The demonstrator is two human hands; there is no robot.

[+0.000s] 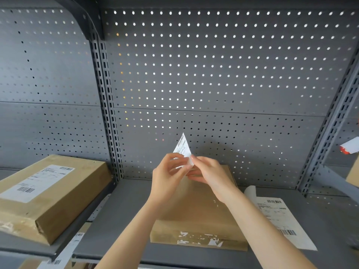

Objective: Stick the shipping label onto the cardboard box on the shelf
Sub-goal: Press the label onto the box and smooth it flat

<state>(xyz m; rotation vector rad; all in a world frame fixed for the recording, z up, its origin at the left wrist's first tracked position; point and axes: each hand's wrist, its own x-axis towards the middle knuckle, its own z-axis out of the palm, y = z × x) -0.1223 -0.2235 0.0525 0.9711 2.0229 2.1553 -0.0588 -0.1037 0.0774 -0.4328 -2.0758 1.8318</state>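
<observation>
A flat brown cardboard box lies on the grey shelf in front of me, its top bare, with torn white scraps on its front edge. Above its far end, both hands pinch a small white shipping label with a barcode, held upright with one corner pointing up. My left hand grips the label's lower left side. My right hand pinches its lower right edge, fingertips touching those of the left. My forearms hide part of the box top.
A second label sheet lies on the shelf right of the box, one corner curled up. A labelled cardboard box sits on the neighbouring shelf at left. A grey pegboard forms the back wall, with slotted uprights either side.
</observation>
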